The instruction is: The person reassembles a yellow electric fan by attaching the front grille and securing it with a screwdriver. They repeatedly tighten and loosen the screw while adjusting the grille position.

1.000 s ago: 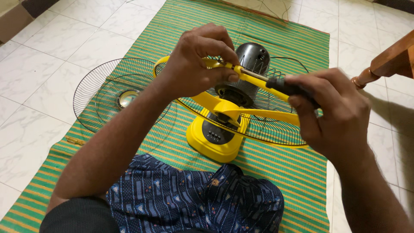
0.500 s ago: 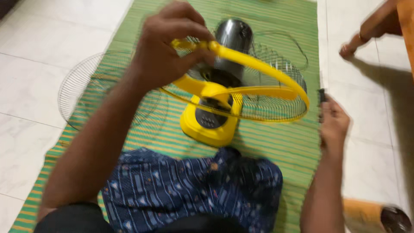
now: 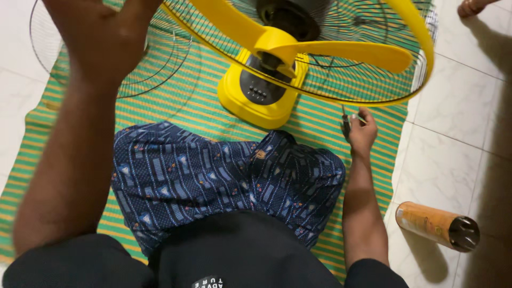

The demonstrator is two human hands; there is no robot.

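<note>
Person sat cross-legged on a green striped mat (image 3: 202, 114), yellow table fan (image 3: 261, 93) in front of the knees.

Left hand (image 3: 104, 32) was raised high at the top-left of the view, up by the yellow ring (image 3: 424, 40) of the fan's guard. Grip point was cut off by the frame edge, so whether it was closed on the ring cannot be told.

Right hand (image 3: 362, 133) was low at the mat's right edge, under the ring, fingers curled narrow around a screwdriver (image 3: 346, 124) with a dark handle.

State of the fan, as judged from the view:
- Front grille (image 3: 160, 64) was off and lay flat on the mat, left of the fan.
- Yellow blades (image 3: 298, 48) were on the hub, exposed.
- Rear wire guard (image 3: 368, 80) with its ring was in place behind the blades.
- Base with its button panel sat upright on the mat.

So the fan was half open: front off, blades and rear guard not yet removed or closed up.

A brown cylindrical can (image 3: 434, 226) lay on its side on the white tile floor (image 3: 453, 154), well apart to the right.
</note>
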